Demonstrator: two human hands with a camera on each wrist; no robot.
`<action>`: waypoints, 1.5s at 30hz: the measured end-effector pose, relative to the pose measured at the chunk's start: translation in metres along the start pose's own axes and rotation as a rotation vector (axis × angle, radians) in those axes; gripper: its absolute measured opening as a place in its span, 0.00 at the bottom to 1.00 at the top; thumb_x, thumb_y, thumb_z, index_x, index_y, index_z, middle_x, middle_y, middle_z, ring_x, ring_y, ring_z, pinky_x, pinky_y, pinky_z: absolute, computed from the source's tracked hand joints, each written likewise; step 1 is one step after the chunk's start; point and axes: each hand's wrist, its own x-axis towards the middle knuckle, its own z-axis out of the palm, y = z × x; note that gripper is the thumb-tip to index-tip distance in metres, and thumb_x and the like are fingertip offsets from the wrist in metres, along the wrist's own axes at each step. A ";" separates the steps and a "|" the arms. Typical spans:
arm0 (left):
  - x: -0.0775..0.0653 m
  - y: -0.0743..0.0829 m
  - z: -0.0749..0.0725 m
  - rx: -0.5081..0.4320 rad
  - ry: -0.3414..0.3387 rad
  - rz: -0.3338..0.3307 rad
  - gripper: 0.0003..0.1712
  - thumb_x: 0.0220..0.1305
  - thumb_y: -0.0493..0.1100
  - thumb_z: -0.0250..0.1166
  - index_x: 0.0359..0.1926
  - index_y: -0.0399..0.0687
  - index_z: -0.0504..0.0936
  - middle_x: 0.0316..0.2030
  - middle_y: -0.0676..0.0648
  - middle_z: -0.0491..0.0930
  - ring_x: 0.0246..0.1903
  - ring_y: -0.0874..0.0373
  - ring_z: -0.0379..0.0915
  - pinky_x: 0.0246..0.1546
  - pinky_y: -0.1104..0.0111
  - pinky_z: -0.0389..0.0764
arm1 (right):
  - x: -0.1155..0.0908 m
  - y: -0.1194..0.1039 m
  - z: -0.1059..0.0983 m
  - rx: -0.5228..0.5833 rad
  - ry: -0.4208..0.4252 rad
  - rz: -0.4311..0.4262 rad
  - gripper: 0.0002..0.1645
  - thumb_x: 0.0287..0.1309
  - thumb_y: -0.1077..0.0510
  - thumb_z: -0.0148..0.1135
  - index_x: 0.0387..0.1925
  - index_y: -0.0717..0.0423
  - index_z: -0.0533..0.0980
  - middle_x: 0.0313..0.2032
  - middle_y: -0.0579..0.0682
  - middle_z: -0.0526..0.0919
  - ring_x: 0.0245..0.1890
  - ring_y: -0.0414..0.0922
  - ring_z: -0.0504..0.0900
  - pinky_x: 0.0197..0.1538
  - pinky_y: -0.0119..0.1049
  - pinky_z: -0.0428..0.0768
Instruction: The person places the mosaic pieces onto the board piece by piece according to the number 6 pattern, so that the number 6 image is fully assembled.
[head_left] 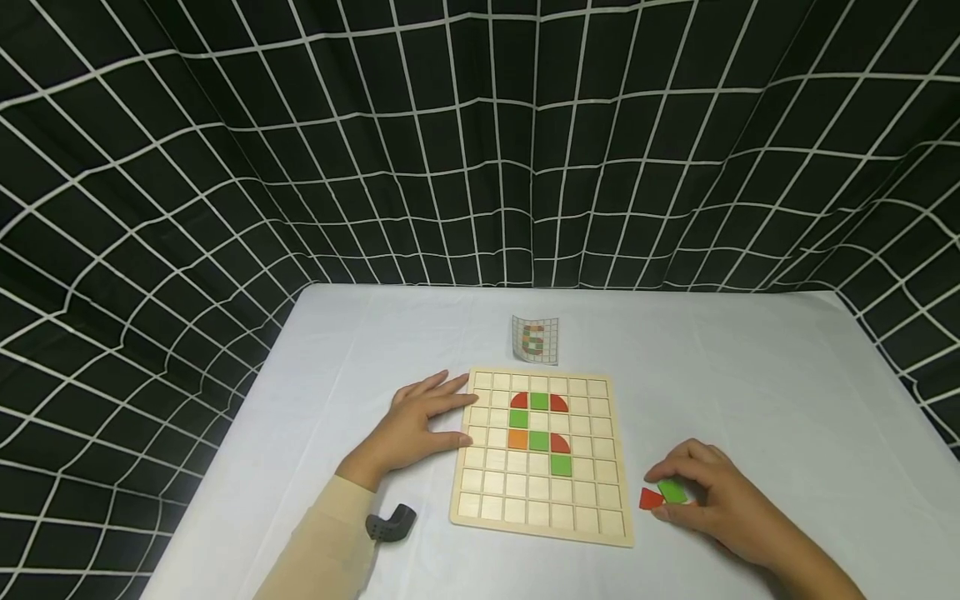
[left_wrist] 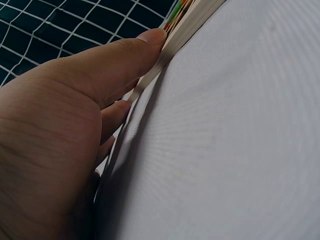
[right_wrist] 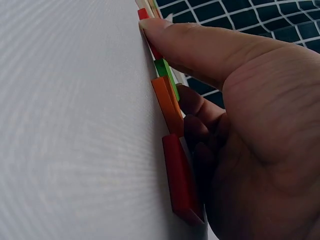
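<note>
In the head view, the board (head_left: pixel 480 510) lies on the table (head_left: pixel 360 333) between your two hands; it is square, so no long axis shows. The relation that matters: the loose green tile (head_left: pixel 672 490) and red tile (head_left: pixel 651 499) sit just off the board's right side, toward its near corner, so the board is to the left of your right hand (head_left: pixel 716 502) and a little ahead of it. That hand is clearly the nearer one to these tiles. It comes in from the lower right, fingers bent, thumb and index on opposite sides of the pair. Your left hand (head_left: pixel 411 432) has its fingers spread, with fingertips and thumb at the board's left edge.

In the left wrist view, your thumb is extended and its tip meets the board's rim; the other fingers reach along the same side, none wrapped around it.

In the right wrist view, your thumb tip is at the red tile, while a curled finger comes up by the green one. An orange tile (right_wrist: pixel 167 105) and a dark red tile (right_wrist: pixel 185 180) lie farther under the palm. You cannot tell from here whether the grip has closed on anything.
</note>
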 end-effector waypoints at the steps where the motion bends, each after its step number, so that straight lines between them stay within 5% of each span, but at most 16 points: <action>1: 0.000 0.000 0.000 -0.001 0.000 -0.001 0.39 0.66 0.63 0.78 0.75 0.63 0.81 0.81 0.57 0.63 0.83 0.51 0.46 0.78 0.45 0.43 | 0.000 0.000 0.000 0.001 0.000 -0.006 0.25 0.48 0.54 0.90 0.45 0.30 0.87 0.45 0.32 0.79 0.47 0.36 0.70 0.43 0.31 0.72; 10: 0.000 -0.001 0.000 0.000 0.002 -0.002 0.39 0.66 0.63 0.78 0.75 0.64 0.81 0.81 0.57 0.63 0.83 0.51 0.46 0.78 0.45 0.43 | 0.003 -0.007 0.010 0.048 0.044 -0.054 0.23 0.51 0.58 0.89 0.42 0.31 0.86 0.43 0.34 0.79 0.45 0.37 0.72 0.41 0.28 0.72; 33: 0.001 -0.002 0.001 0.002 -0.002 -0.006 0.39 0.66 0.63 0.78 0.75 0.64 0.81 0.81 0.58 0.63 0.83 0.53 0.46 0.78 0.46 0.42 | 0.003 -0.010 0.009 0.056 0.026 0.032 0.21 0.54 0.58 0.86 0.37 0.32 0.81 0.42 0.34 0.80 0.45 0.38 0.75 0.48 0.24 0.69; 45: 0.001 -0.002 0.001 0.004 0.002 0.001 0.39 0.66 0.63 0.78 0.75 0.64 0.81 0.81 0.58 0.63 0.83 0.53 0.46 0.78 0.46 0.43 | 0.004 -0.015 0.006 0.006 -0.005 0.184 0.16 0.58 0.55 0.85 0.40 0.32 0.85 0.41 0.30 0.82 0.44 0.37 0.77 0.50 0.27 0.74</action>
